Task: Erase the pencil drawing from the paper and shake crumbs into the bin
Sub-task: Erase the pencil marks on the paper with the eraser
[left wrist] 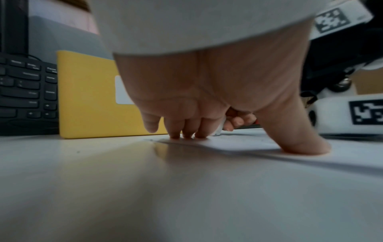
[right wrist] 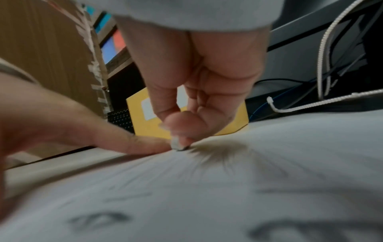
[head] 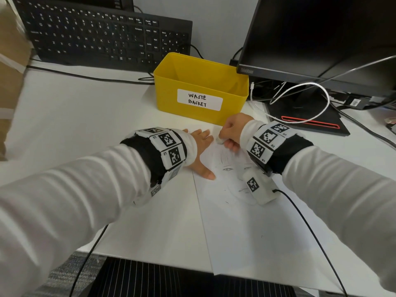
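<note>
Paper [head: 246,228]: lies flat on the desk [head: 75,116], at 5 o'clock from the bin, bearing a pencil face drawing [head: 233,168].

Left hand [head: 198,151]: fingers straight, pressing the sheet's left edge.

Right hand [head: 232,130]: grip clamped on a small eraser [head: 219,140], which touches the drawing's top.

Risks: hard strokes near the far edge may crease or tear the paper, likelier if the left hand slips; crumbs may scatter when the sheet is lifted.

Yellow bin [head: 201,82], labelled "WASTE BASKET": visible interior holds nothing; floor hidden.
</note>
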A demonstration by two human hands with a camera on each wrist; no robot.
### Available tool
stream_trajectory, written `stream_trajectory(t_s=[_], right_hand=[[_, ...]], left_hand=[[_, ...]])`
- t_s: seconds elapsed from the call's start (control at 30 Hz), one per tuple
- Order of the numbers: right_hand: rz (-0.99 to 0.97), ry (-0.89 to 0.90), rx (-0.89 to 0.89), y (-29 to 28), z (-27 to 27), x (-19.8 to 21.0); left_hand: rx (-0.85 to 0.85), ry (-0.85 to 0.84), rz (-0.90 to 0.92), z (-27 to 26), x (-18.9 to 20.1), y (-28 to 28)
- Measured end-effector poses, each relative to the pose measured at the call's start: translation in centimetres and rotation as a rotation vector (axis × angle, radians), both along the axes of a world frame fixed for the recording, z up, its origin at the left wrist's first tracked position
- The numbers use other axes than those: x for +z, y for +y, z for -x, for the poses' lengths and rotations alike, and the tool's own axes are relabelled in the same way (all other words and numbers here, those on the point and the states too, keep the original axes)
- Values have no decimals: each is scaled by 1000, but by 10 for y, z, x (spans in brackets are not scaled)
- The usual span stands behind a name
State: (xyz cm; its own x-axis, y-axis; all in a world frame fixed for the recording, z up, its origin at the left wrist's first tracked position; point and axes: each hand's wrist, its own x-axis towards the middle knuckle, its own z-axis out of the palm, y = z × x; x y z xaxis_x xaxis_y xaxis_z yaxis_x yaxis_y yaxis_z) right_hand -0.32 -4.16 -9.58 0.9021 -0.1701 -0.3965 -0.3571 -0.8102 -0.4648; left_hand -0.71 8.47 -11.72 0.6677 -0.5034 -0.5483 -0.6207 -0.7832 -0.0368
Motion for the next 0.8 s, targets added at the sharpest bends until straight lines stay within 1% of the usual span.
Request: stream_trajectory(t_s=[0.1, 0.13, 0.23, 0.27, 0.33, 0.4, 0.43, 0.5, 0.57, 0.63, 0.8], right_hand=[[99, -20, 30, 5, 2, -1], [88, -2, 55, 5, 4, -2], [-41, 115, 132, 2, 10, -2], [-56, 122, 128, 0, 10, -1], [-56, 67, 55, -4, 5, -1], [-22, -6, -16, -5, 2, 0], [7, -27, -14, -3, 1, -1], [57, -15, 48, 1, 4, -1], [13, 62, 123, 3, 9, -1], [-28, 123, 161, 1, 10, -2], [-23, 0, 2, -2, 2, -3]], left_hand=[[4, -3, 7, -1, -1, 0], [7, 2, 15, -1, -2, 0], [5, 6, 23, -2, -2, 1], [4, 4, 21, -2, -1, 1], [-1, -5, 9, -1, -1, 1], [-3, -13, -7, 0, -1, 1], [-2, -14, -11, 0, -1, 1], [1, -11, -7, -1, -1, 0], [5, -3, 4, -1, -1, 0], [4, 1, 9, -1, -1, 0], [1, -7, -14, 0, 0, 1]])
